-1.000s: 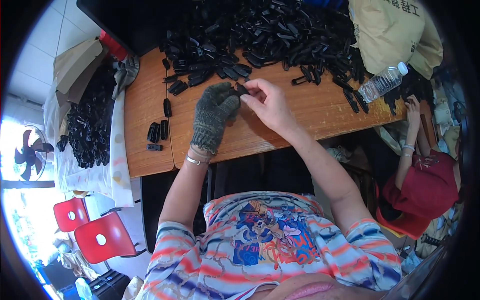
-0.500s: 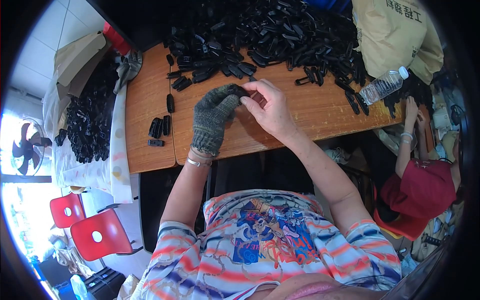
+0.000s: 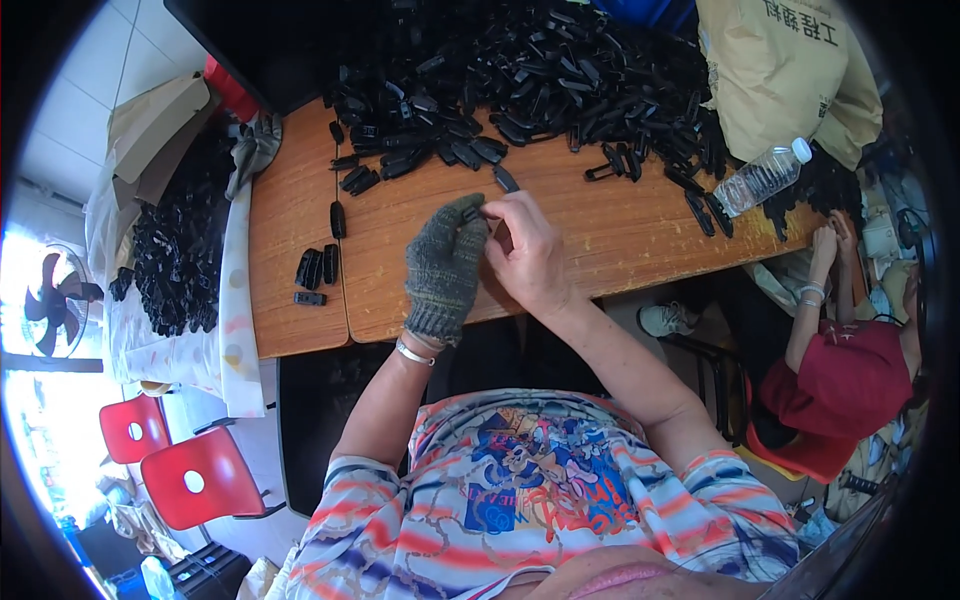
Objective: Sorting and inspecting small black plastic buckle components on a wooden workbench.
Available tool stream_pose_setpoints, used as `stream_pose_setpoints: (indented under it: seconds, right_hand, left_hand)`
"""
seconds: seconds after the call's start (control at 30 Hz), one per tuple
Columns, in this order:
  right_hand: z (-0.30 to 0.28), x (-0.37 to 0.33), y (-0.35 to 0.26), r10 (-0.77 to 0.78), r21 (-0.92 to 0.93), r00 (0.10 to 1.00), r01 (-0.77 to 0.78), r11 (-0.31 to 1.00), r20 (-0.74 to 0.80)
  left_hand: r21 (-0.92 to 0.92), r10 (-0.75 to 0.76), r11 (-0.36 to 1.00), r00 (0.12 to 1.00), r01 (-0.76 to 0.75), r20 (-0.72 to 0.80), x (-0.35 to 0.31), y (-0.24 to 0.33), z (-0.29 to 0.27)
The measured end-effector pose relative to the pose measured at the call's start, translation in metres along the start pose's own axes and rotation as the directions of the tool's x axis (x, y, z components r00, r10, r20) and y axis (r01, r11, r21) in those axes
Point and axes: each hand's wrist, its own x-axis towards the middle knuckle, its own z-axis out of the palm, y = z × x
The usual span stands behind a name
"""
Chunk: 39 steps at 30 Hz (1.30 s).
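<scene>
My left hand, in a dark grey-green knitted glove, is closed on a small dark plastic part at its fingertips. Most of that part is hidden by the fingers. My right hand is bare and meets the glove, thumb and fingers pinched together beside the same part; what exactly lies between them is too small to make out. Just beyond my right fingers, an elongated black plastic piece lies on the wooden table.
A large heap of black plastic pieces covers the table's far side. Several more lie at left. A clear bottle and a tan sack stand at right, near a person in a red top. Red chairs are at lower left.
Both hands have come a little nearer to me, still together, and the gloved hand has shifted right. The black piece beyond my right fingers shows more fully.
</scene>
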Motion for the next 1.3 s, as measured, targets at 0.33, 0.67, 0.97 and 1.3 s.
stream_pose_setpoints:
  seconds: [0.33,0.67,0.97,1.3]
  right_hand:
    - [0.024,-0.019,0.002,0.217,0.083,0.96,-0.235,0.968,0.178]
    - [-0.015,0.031,0.027,0.287,-0.007,0.843,-0.319,0.948,0.454]
    - [-0.012,0.1,0.108,0.133,-0.6,0.962,0.038,0.799,0.238]
    - [-0.004,0.11,0.115,0.114,-0.676,0.944,0.135,0.724,0.31]
  left_hand:
    - [-0.462,-0.082,0.874,0.982,0.154,0.172,0.003,-0.011,-0.012]
    - [0.699,-0.366,0.711,0.889,0.076,0.276,0.035,-0.011,-0.101]
    - [0.719,0.048,0.635,0.944,-0.282,0.327,0.09,-0.003,-0.018]
    - [0.792,0.029,0.486,0.913,-0.369,0.407,0.101,-0.017,0.007]
